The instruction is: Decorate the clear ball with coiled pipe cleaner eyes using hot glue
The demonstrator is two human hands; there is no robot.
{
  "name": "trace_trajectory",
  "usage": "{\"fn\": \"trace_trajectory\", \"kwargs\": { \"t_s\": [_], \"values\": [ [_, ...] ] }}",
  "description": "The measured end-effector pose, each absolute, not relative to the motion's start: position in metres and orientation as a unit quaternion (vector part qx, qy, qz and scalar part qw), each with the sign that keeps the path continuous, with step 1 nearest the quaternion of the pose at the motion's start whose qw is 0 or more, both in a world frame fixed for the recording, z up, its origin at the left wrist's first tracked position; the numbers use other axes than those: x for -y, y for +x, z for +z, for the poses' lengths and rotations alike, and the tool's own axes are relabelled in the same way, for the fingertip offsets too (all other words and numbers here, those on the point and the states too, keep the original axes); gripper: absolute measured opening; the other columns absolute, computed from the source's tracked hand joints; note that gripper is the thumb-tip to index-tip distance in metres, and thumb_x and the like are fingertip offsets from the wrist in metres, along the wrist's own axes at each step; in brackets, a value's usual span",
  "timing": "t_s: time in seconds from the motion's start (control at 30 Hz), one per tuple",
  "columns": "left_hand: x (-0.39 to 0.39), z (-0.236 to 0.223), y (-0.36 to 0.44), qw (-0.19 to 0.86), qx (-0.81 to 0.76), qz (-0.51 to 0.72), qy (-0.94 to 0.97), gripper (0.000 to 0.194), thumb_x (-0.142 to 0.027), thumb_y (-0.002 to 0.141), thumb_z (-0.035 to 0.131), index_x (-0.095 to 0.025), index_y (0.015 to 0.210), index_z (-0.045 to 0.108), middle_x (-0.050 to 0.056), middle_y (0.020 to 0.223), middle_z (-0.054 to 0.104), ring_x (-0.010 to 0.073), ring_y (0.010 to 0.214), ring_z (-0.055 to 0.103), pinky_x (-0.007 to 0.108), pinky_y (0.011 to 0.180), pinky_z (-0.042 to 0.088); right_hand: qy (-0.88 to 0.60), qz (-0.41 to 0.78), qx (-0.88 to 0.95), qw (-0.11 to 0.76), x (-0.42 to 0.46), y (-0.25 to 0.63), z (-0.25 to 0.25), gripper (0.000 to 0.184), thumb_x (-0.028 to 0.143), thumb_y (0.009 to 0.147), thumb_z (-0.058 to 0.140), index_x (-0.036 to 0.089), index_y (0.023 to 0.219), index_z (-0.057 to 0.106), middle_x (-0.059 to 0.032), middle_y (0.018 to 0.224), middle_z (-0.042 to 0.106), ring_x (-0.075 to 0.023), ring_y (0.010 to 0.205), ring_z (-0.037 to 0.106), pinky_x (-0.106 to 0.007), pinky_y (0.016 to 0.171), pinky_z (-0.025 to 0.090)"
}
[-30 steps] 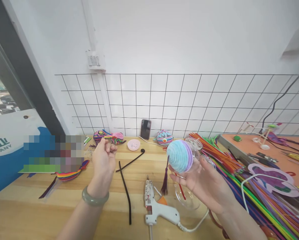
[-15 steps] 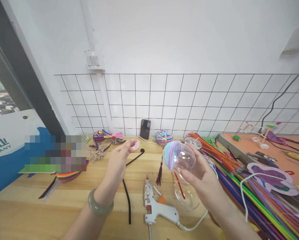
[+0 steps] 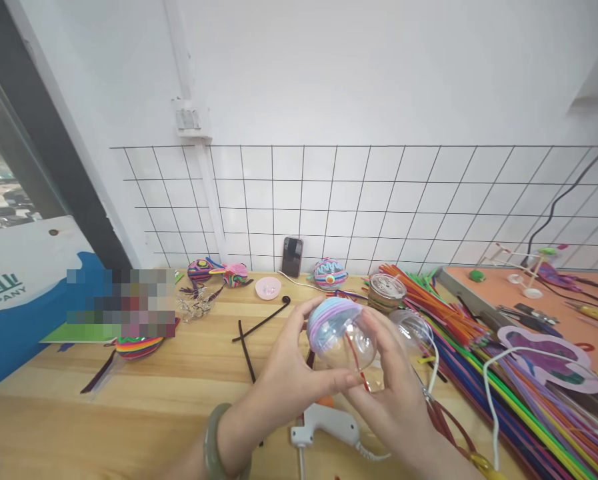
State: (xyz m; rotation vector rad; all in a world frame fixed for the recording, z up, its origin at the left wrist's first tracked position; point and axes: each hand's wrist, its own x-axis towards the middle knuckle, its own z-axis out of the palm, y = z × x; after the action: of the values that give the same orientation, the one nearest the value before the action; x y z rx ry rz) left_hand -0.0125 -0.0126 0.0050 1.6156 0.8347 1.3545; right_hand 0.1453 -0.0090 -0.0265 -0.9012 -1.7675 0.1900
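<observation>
A clear plastic ball (image 3: 331,331), half covered in blue and lilac strands, is held between my two hands above the table. My left hand (image 3: 299,363) closes round its left side, thumb along the bottom. On the other side my right hand (image 3: 391,367) grips the bare clear part. Under the hands lies a white glue gun (image 3: 329,425), its nozzle hidden. A red strip (image 3: 353,353) shows through the clear plastic. Further back, a small pink dish (image 3: 268,288) rests on the table near a black curled pipe cleaner (image 3: 269,320).
Bundles of coloured pipe cleaners (image 3: 499,387) fill the right side. A phone (image 3: 293,257) leans on the wall beside a decorated ball (image 3: 330,273). A clear-lidded tub (image 3: 387,292) and a clear half-shell (image 3: 411,328) stand right of centre. A striped ball (image 3: 139,347) lies left.
My left hand has let go of the pink dish, now on the table, and moved right to take hold of the ball. My right hand has brought the ball slightly lower and leftward.
</observation>
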Motion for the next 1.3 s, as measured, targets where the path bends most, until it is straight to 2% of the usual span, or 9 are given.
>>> {"fn": "trace_trajectory", "kwargs": {
  "t_s": [0.13,0.27,0.4,0.5,0.57,0.77,1.1,1.2,1.3],
  "values": [
    [0.011,0.007,-0.017,0.411,-0.335,0.544,0.651,0.075,-0.026,0.062,0.077,-0.028,0.127,0.039,0.006,0.128,0.049,0.0261,0.119,0.044,0.039,0.101,0.034,-0.373,0.071,0.770,0.512,0.013,0.146,-0.021,0.071,0.026,0.076,0.063,0.030,0.136,0.026,-0.0079,0.138,0.032,-0.0305,0.125,0.035,-0.053,0.100,0.035],
    [0.008,0.011,-0.028,0.391,-0.356,0.502,0.684,0.079,-0.027,0.065,0.074,-0.027,0.131,0.033,0.007,0.135,0.041,0.0266,0.124,0.038,0.040,0.104,0.030,-0.364,0.130,0.782,0.488,0.014,0.152,-0.008,0.069,0.027,0.078,0.062,0.028,0.137,0.026,-0.0074,0.143,0.028,-0.0294,0.131,0.027,-0.052,0.106,0.029],
    [0.008,0.015,-0.035,0.376,-0.365,0.466,0.713,0.076,-0.028,0.067,0.072,-0.028,0.130,0.029,0.007,0.132,0.043,0.0242,0.121,0.041,0.038,0.101,0.034,-0.327,0.219,0.776,0.492,0.012,0.159,-0.001,0.054,0.025,0.086,0.051,0.027,0.136,0.032,-0.0072,0.144,0.027,-0.0279,0.133,0.024,-0.052,0.107,0.027],
    [0.008,0.015,-0.035,0.361,-0.362,0.452,0.731,0.065,-0.028,0.069,0.070,-0.027,0.123,0.034,0.006,0.124,0.048,0.0223,0.115,0.045,0.036,0.098,0.038,-0.311,0.184,0.788,0.498,0.012,0.160,0.000,0.042,0.021,0.087,0.049,0.027,0.129,0.043,-0.0068,0.140,0.033,-0.0264,0.130,0.029,-0.049,0.105,0.030],
    [0.008,0.015,-0.034,0.358,-0.360,0.448,0.736,0.065,-0.028,0.068,0.071,-0.027,0.122,0.035,0.006,0.123,0.048,0.0220,0.114,0.046,0.036,0.097,0.038,-0.312,0.138,0.798,0.497,0.012,0.159,0.000,0.040,0.018,0.087,0.050,0.027,0.126,0.047,-0.0074,0.137,0.036,-0.0252,0.127,0.034,-0.046,0.103,0.033],
    [0.007,0.012,-0.034,0.376,-0.321,0.464,0.735,0.065,-0.025,0.068,0.071,-0.027,0.124,0.037,0.005,0.123,0.049,0.0218,0.113,0.047,0.036,0.096,0.039,-0.292,0.074,0.815,0.495,0.015,0.158,0.002,0.044,0.017,0.084,0.054,0.023,0.127,0.047,-0.0105,0.134,0.040,-0.0249,0.122,0.040,-0.042,0.099,0.039],
    [0.010,0.013,-0.036,0.383,-0.318,0.474,0.726,0.067,-0.022,0.066,0.073,-0.027,0.124,0.041,0.007,0.126,0.049,0.0245,0.116,0.046,0.037,0.098,0.037,-0.292,0.060,0.827,0.477,0.020,0.160,0.005,0.051,0.016,0.085,0.051,0.029,0.133,0.040,-0.0095,0.136,0.037,-0.0292,0.124,0.038,-0.049,0.097,0.039],
    [0.008,0.013,-0.034,0.428,-0.293,0.484,0.705,0.063,-0.023,0.067,0.072,-0.025,0.123,0.043,0.008,0.123,0.051,0.0247,0.114,0.047,0.037,0.097,0.037,-0.297,0.097,0.823,0.475,0.018,0.162,0.003,0.050,0.018,0.085,0.052,0.030,0.133,0.040,-0.0081,0.138,0.036,-0.0284,0.126,0.036,-0.050,0.100,0.036],
    [0.002,0.010,-0.032,0.512,-0.236,0.497,0.660,0.060,-0.029,0.070,0.070,-0.023,0.122,0.042,0.010,0.122,0.052,0.0263,0.113,0.049,0.039,0.094,0.038,-0.322,0.196,0.784,0.494,0.015,0.162,0.000,0.058,0.025,0.082,0.059,0.032,0.134,0.035,-0.0065,0.139,0.036,-0.0281,0.128,0.035,-0.051,0.104,0.033]
  ]
}}
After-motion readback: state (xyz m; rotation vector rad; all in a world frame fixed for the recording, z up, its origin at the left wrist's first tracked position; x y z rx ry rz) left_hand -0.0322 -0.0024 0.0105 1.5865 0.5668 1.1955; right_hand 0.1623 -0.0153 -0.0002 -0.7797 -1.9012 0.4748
